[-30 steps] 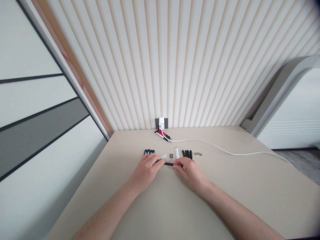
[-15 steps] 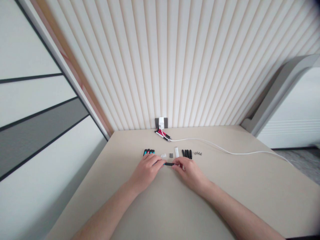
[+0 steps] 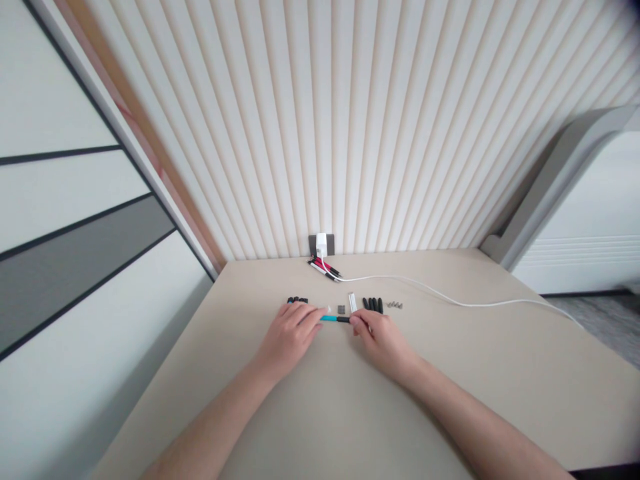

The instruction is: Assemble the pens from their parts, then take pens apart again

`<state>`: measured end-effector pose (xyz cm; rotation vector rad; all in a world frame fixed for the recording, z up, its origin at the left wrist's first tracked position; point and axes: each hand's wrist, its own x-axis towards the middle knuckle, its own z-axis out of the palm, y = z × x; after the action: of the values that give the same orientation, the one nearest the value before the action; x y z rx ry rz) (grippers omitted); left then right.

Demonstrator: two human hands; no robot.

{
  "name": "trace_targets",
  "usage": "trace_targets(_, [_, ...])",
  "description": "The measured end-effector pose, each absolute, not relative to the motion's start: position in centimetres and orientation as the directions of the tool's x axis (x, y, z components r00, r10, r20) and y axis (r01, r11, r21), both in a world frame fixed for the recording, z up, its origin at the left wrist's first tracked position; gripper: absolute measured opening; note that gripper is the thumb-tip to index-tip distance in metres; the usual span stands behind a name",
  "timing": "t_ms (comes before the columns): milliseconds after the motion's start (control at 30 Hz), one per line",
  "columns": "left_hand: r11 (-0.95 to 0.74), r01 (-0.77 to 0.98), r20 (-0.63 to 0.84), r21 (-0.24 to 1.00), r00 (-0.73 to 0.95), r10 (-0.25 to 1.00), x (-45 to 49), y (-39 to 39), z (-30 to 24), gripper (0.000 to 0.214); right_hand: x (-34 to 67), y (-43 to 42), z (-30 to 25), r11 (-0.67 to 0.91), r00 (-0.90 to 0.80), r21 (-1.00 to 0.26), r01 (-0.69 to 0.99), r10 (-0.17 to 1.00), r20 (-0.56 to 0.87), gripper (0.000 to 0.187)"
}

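Observation:
A blue pen with a black end (image 3: 330,319) lies level between my two hands, low over the table. My left hand (image 3: 295,333) is closed on its blue end, which the fingers partly hide. The fingertips of my right hand (image 3: 377,333) pinch the black end. Just beyond my left hand are several dark-ended pen barrels (image 3: 297,300), partly covered by it. Small grey pieces (image 3: 341,309) and thin white refills (image 3: 352,302) lie past the pen. Several black grips (image 3: 373,305) sit in a row beyond my right hand, with small metal springs (image 3: 395,305) to their right.
At the back, red, white and black pens (image 3: 325,267) lie below a white charger (image 3: 321,243) in a wall socket. Its white cable (image 3: 450,302) runs across the table (image 3: 320,413) to the right. A ribbed wall panel (image 3: 320,133) rises behind.
More of the pen's blue barrel shows between my hands, as my left fingers have slid towards its left end. The pen sits slightly higher in view. The view has shifted a little.

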<state>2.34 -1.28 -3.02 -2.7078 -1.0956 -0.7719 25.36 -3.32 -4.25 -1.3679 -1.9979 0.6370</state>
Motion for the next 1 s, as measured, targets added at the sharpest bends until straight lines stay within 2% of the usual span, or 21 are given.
trace_targets(200, [-0.663,0.734,0.491,0.147,0.528,0.693,1.6,-0.7,-3.2,0.006,26.1,-2.9,-4.0,0.324,-0.240,-0.703,0.633,0.946,0.219,0.028])
trace_targets(533, [-0.642,0.739,0.511,0.204,0.479,0.714,1.5,-0.7,-3.1,0.010,26.7,-2.3,-4.0,0.203,-0.120,-0.761,0.616,0.979,0.164,0.047])
trace_targets(700, [-0.652,0.709,0.539,0.267,0.451,0.711,1.3,-0.6,-3.1,0.010,26.9,-2.1,-4.1,0.170,-0.099,-0.775,0.609,0.985,0.138,0.050])
trace_targets(767, [-0.658,0.661,0.544,0.361,0.424,0.724,1.5,-0.7,-3.2,0.009,27.0,-2.0,-4.1,0.157,-0.087,-0.782,0.603,0.987,0.132,0.051])
trace_targets(833, [-0.629,0.578,0.505,0.520,0.386,0.772,1.7,-0.8,-3.4,0.010,26.9,-2.0,-4.2,0.156,-0.077,-0.785,0.600,0.988,0.137,0.050])
trace_targets(933, [-0.481,0.414,0.372,0.773,0.318,0.872,2.2,-1.0,-3.6,0.019,26.8,-2.0,-4.3,0.175,-0.090,-0.787,0.591,0.984,0.151,0.050])
trace_targets(1000, [-0.355,0.309,0.278,0.882,0.267,0.923,2.5,-1.1,-3.6,0.025,26.6,-2.1,-4.3,0.183,-0.113,-0.796,0.577,0.983,0.144,0.052])
